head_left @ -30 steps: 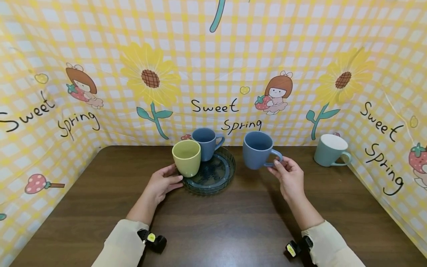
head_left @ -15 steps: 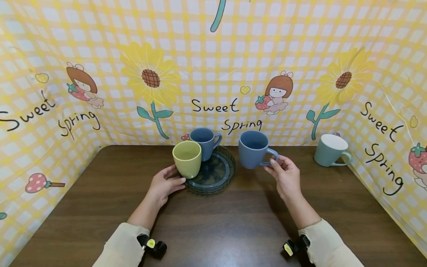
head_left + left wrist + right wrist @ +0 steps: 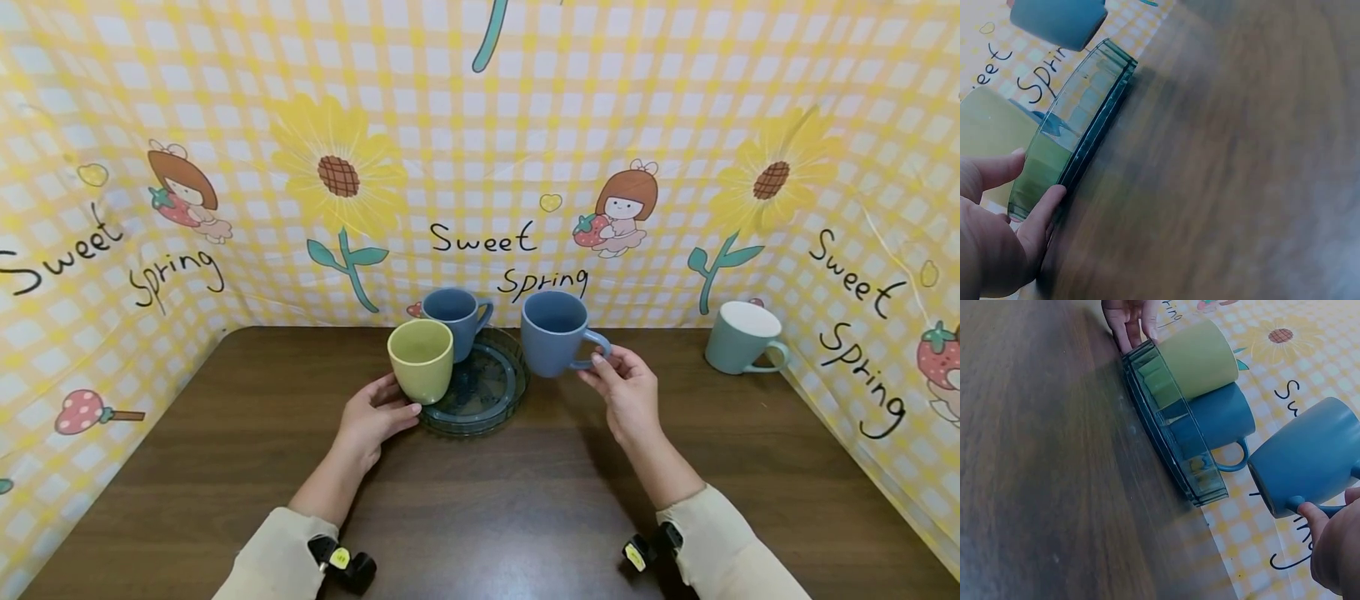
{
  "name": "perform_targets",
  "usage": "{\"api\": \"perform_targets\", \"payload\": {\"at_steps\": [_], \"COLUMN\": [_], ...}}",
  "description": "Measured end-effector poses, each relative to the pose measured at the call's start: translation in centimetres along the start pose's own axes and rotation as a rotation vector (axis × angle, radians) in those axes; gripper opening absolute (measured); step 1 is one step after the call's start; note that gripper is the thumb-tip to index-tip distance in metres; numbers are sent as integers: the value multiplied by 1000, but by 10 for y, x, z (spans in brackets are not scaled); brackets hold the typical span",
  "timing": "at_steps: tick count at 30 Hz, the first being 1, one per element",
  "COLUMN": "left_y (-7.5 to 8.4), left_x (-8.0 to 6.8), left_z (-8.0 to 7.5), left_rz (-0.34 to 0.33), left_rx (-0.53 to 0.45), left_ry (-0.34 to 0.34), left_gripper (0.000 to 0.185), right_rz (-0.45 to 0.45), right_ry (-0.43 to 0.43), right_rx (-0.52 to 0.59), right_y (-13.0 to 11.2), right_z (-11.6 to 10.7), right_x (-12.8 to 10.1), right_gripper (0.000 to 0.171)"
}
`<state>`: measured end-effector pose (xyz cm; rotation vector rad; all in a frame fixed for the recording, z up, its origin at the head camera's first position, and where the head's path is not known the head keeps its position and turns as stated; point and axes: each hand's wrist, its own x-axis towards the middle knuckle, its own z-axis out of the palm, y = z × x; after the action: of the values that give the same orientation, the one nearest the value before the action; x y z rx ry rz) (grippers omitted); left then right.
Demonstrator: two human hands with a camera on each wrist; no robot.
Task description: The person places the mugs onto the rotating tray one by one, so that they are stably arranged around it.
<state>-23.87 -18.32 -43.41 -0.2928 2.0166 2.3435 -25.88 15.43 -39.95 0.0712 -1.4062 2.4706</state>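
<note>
On the left we see our left hand (image 3: 372, 417) resting against the near rim of the round glass tray (image 3: 487, 408), fingers nearly straight and holding nothing; the left wrist view shows the fingertips (image 3: 1047, 203) touching the tray's edge. On the tray stand a yellow-green mug (image 3: 421, 360) at its left front and a blue mug (image 3: 452, 318) just behind it. Further right, our right hand (image 3: 628, 392) pinches the handle of a second blue mug (image 3: 552, 332), held upright in the air just above the tray's right edge. Far right, a pale green mug (image 3: 741, 337) stands on the brown surface (image 3: 487, 508), well apart from the rest.
</note>
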Motion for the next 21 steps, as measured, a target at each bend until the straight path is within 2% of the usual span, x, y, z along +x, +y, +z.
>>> {"api": "perform_targets", "payload": {"at_steps": [10,21], "left_y": [-1,-3], "left_x": [-3,-3], "left_z": [4,4], "left_rz": [7,6], "left_rx": [12,79], "left_ry": [16,37], "left_gripper": [80,80], "right_rz": [3,42], "right_ry": [-8,13], "right_rx": [-1,-18], "right_y": [2,7], "right_z": [7,15], "right_x": [5,11], "right_gripper": [20,11]}}
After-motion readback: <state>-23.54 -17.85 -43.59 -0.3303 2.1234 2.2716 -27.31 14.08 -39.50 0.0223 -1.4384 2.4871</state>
